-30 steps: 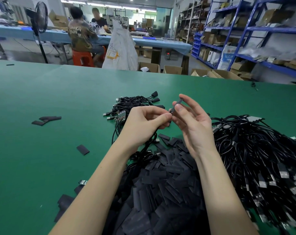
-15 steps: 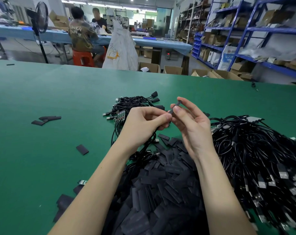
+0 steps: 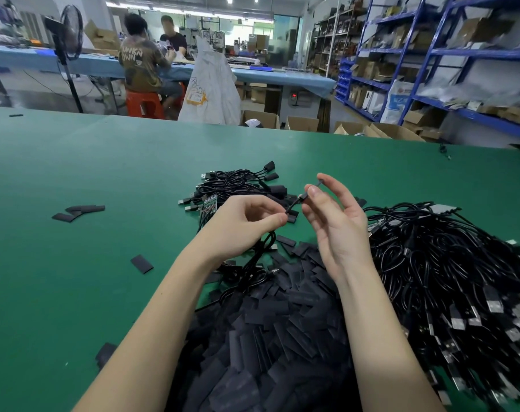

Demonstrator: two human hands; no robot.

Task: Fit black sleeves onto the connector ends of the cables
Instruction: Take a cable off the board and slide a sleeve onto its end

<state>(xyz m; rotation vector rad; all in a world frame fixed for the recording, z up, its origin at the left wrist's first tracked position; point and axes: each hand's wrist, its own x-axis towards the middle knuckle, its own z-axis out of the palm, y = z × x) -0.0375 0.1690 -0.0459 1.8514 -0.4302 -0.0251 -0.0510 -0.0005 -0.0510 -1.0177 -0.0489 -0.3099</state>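
Note:
My left hand (image 3: 247,224) pinches a thin black cable (image 3: 294,203) between thumb and forefinger, and the rest of that cable hangs down under the palm. My right hand (image 3: 336,221) pinches the cable's far end, where a small black sleeve (image 3: 318,183) pokes out above the fingertips; the other fingers are spread. A big heap of flat black sleeves (image 3: 270,331) lies beneath my forearms. A tangled mass of black cables (image 3: 449,278) with USB plugs fills the right side.
A smaller bundle of cables (image 3: 238,182) lies beyond my hands on the green table (image 3: 74,263). Loose sleeves (image 3: 77,211) sit at the left. Past the table's far edge are two seated people, a white sack (image 3: 211,84), boxes and blue shelving (image 3: 431,55).
My hands have drawn slightly apart, exposing a short stretch of cable between them. The right hand's free fingers have spread wider. The piles have not moved.

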